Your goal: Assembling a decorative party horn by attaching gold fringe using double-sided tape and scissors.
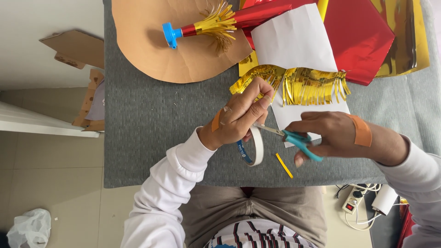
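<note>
My left hand holds a white roll of tape with a blue inner ring, which hangs under its fingers above the grey table top. The hand's fingertips touch the left end of a gold foil fringe that lies across a white sheet of paper. My right hand grips blue-handled scissors, and their blades point left to the tape at my left hand. A small yellow strip lies just below the scissors.
A round brown cardboard piece lies at the top left with a party horn of red foil, gold fringe and blue mouthpiece on it. Red foil and gold foil sheets lie at the top right. A power strip is on the floor.
</note>
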